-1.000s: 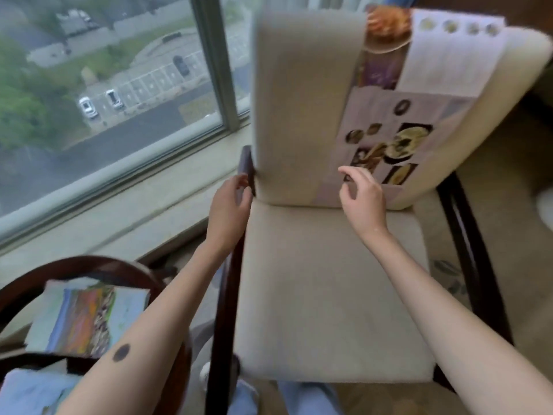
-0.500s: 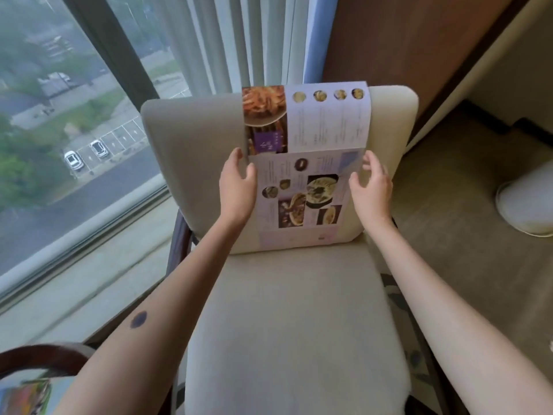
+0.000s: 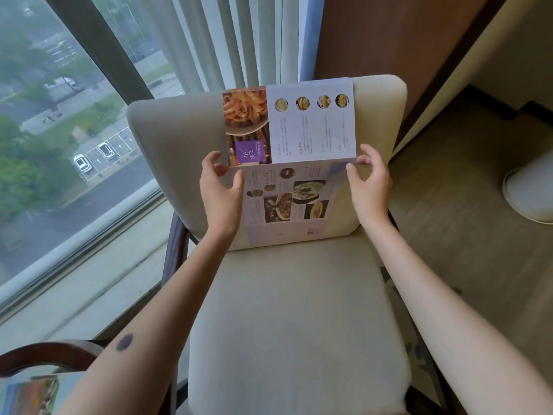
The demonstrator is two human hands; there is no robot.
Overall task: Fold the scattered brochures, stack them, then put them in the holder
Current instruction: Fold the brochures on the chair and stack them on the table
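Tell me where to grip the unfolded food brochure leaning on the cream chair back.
Pinch the unfolded food brochure at both side edges beside its horizontal crease, left hand from the left, right hand from the right. It leans upright on the cream chair back, so the sides seem easiest to reach.

The person's arms (image 3: 449,324) are bare along all I can see of them. On the left forearm (image 3: 155,313), down at seven o'clock, sits a dark, roundish, blue-black mark (image 3: 124,342). The left hand (image 3: 220,199) and right hand (image 3: 371,187) are bare as well
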